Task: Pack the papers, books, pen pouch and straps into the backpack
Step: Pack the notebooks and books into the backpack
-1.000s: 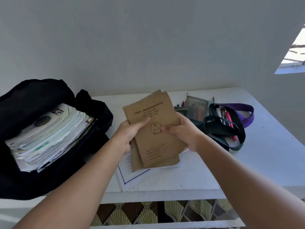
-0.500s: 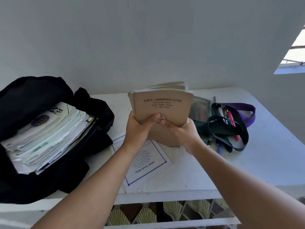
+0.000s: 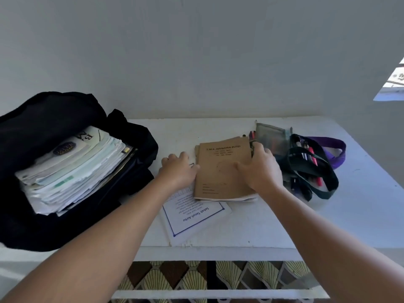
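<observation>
The stack of brown paper-covered exercise books [image 3: 223,169], held upright half a second ago, now lies flat at frame centre on the white table [image 3: 360,193] (over a blue-bordered printed sheet [image 3: 192,217]). The left hand [image 3: 178,171] rests at its left edge, fingers curled; the right hand [image 3: 260,169] grips its right edge. The open black backpack [image 3: 43,119] sits at left.

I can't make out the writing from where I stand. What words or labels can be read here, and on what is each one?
"S.M.K. JAMBATAN PUTIH": top of the brown exercise book; the smaller lines below it are blurred.
"Sabah Tanah Airku": heading on the white sheet, seen upside down; its body text is too small.
"BM", large letters, partly hidden: top book in the backpack.
Dark oval badge on that book: unreadable.
</observation>
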Motion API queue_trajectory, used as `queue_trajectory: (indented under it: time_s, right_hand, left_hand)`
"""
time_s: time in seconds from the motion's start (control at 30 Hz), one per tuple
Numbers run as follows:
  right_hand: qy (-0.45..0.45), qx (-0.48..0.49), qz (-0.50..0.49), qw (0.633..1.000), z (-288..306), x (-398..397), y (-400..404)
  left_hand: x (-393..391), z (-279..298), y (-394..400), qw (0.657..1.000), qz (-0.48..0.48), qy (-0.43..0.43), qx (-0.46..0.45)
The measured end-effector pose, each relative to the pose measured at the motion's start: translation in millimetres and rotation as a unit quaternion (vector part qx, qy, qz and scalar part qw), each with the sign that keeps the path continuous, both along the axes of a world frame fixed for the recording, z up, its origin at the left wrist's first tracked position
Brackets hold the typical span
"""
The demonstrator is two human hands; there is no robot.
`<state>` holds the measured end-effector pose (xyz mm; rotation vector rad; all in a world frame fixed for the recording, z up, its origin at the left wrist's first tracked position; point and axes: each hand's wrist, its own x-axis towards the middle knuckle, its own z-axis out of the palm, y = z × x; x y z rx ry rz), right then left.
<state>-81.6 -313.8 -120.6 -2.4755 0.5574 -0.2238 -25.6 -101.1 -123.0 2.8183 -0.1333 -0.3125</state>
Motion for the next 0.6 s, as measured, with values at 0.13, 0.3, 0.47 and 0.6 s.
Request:
queue_trajectory:
  time_s: [0.13,0.3,0.47,0.6]
  right_hand:
    - [-0.082,-0.087,0.104,0.987,12,3,20]
    - [0.075,-0.023,0.282,0.956,-4,14,50]
    - [0.108,0.087,0.255,0.957,-17,21,42]
    - [0.123,0.188,0.233,0.946,-14,25,42]
  left_hand:
    - [-2,10,29,0.986,-0.069,0.091,0.125]
    - [4,22,35,0.978,-0.061,0.127,0.153]
    - [8,23,41,0.977,-0.027,0.160,0.141]
    - [15,26,49,0.985,-0.050,0.154,0.057]
